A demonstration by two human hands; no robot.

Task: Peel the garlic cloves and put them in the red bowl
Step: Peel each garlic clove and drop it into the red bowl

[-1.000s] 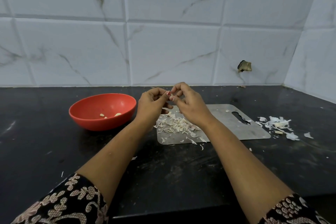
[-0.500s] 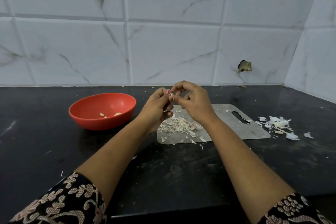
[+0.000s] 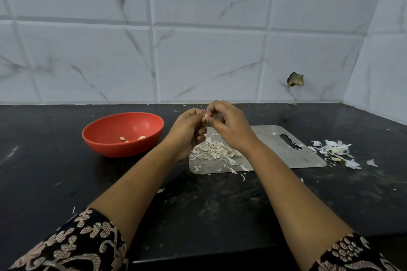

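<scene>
- Black tabletop (image 3: 220, 209) nearest, flecked with bits of skin.
- Steel board (image 3: 275, 156) carries a peel heap (image 3: 217, 149); more skins (image 3: 334, 149) lie off its right end.
- Above the heap, left hand (image 3: 187, 127) and right hand (image 3: 231, 125) both pinch one garlic clove (image 3: 206, 115), barely shifted from half a second ago.
- Red bowl (image 3: 114, 148), off to the left, holds the same three peeled cloves (image 3: 142, 137).

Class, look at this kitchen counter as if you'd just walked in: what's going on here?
A person is peeling garlic. The left hand and right hand meet above the cutting board, both pinching a small garlic clove at the fingertips. A pile of peel lies on the board under them. The red bowl on the left holds a few peeled cloves. More loose skins lie on the counter right of the board.
</scene>
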